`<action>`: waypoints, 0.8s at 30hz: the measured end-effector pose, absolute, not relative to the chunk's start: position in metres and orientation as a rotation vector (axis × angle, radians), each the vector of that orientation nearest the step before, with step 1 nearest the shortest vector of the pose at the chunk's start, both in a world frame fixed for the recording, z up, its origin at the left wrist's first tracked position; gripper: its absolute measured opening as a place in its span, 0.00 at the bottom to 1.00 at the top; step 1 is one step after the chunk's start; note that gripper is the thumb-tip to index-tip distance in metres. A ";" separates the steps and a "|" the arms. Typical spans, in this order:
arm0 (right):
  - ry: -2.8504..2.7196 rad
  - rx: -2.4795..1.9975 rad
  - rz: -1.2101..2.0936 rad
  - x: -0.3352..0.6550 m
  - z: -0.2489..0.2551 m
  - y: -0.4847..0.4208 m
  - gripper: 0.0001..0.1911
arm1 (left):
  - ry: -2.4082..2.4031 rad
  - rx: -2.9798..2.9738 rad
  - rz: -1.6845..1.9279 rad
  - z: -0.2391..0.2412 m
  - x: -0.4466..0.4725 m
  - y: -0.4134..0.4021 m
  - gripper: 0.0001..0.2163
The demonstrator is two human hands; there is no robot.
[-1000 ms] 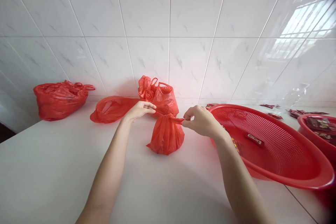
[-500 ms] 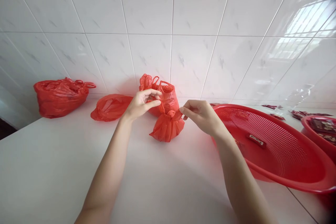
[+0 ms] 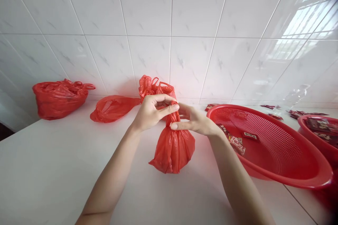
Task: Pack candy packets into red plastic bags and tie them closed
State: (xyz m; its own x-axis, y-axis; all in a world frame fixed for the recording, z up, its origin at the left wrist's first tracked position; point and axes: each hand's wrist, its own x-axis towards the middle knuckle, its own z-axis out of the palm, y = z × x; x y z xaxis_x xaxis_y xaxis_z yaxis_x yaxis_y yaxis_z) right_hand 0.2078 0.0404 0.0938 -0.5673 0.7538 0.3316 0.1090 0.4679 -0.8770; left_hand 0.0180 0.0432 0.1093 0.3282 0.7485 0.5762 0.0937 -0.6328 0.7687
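A small, filled red plastic bag [image 3: 174,151] hangs or stands upright in front of me, its neck gathered and twisted. My left hand [image 3: 155,110] pinches the top of that neck between thumb and fingers. Lower on the neck, my right hand [image 3: 194,119] closes round it from the right, thumb across the front. Whether the bag's bottom touches the table is hard to tell. Behind my hands, another red plastic bag [image 3: 145,85] with loop handles stands against the wall, partly hidden.
At right is a big red perforated basket [image 3: 280,147] with a few wrapped packets [image 3: 236,144]. A second red container [image 3: 306,126] holds dark packets. A clear plastic bottle [image 3: 297,96] lies by the wall. Left are a flat red bag [image 3: 113,107] and a full red bag [image 3: 62,98].
The small bag has come nearer me and now hangs longer below its gathered neck. My left hand, open before, now grips the top; my right hand has moved round the neck.
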 end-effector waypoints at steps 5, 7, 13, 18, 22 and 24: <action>-2.100 -0.762 1.270 0.199 0.077 0.051 0.23 | 0.786 1.863 1.552 0.111 0.014 0.043 0.09; -2.061 -0.747 1.286 0.195 0.072 0.053 0.23 | 0.797 1.805 1.612 0.110 0.012 0.047 0.10; -1.947 -0.635 1.388 0.188 0.066 0.053 0.18 | 0.785 1.651 1.761 0.108 0.001 0.061 0.10; -1.929 -0.606 1.364 0.185 0.064 0.052 0.19 | 0.748 1.594 1.811 0.109 -0.003 0.065 0.09; -1.978 -0.622 1.228 0.187 0.064 0.052 0.21 | 0.714 1.561 1.791 0.108 -0.004 0.066 0.09; -1.953 -0.648 1.230 0.188 0.065 0.052 0.22 | 0.702 1.567 1.779 0.107 -0.003 0.067 0.09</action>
